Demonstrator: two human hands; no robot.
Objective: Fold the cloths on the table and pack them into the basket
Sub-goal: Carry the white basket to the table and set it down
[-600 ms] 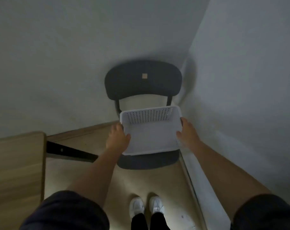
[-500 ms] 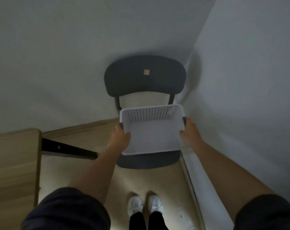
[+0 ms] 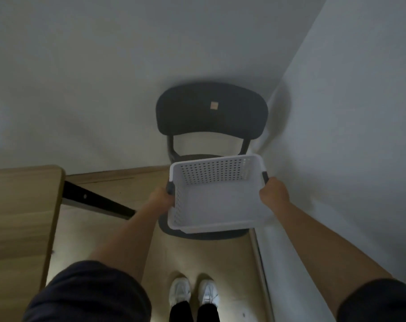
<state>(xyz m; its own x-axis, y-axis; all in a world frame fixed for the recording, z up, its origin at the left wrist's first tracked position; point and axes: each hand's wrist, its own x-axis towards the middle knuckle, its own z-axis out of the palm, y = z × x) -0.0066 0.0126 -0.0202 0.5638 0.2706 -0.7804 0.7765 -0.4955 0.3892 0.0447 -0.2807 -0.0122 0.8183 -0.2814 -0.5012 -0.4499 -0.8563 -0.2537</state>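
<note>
My left hand (image 3: 159, 197) and right hand (image 3: 274, 193), fingers clamped on its handles, have lifted the white basket (image 3: 211, 174), seemingly off the chair (image 3: 211, 112), ready for the surface (image 3: 18, 205).

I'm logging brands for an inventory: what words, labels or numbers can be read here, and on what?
No readable text anywhere.
The small tan tag on the chair backrest: too small and blurred to read.
The basket, table and shoes: no markings visible.
</note>
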